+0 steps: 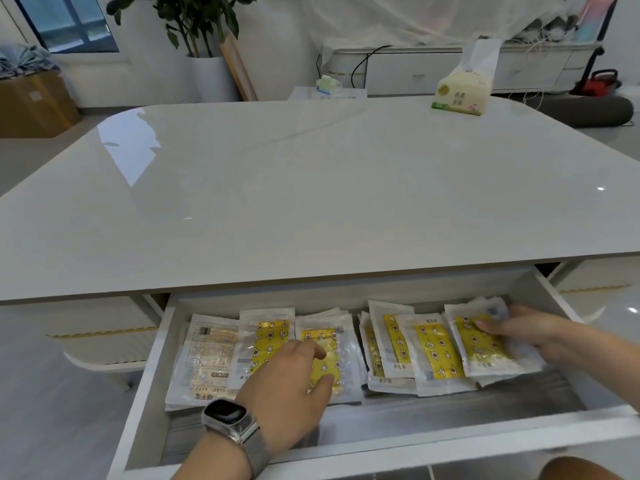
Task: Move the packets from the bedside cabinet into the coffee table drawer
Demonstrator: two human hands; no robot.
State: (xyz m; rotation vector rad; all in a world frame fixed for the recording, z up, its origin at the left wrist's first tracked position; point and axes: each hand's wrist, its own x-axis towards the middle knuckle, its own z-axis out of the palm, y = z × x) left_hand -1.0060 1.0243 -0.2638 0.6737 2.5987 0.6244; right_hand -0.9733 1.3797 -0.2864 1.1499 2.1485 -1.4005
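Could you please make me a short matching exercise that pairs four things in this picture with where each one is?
Things:
1. Tissue pack
2. Left hand
3. Right hand
4. Watch

Places:
A. On the packets at the drawer's right end
B. On the far right of the table top
C. On the left wrist
D. On the packets near the drawer's middle

Pairs: 1-B, 2-D, 3-A, 4-C
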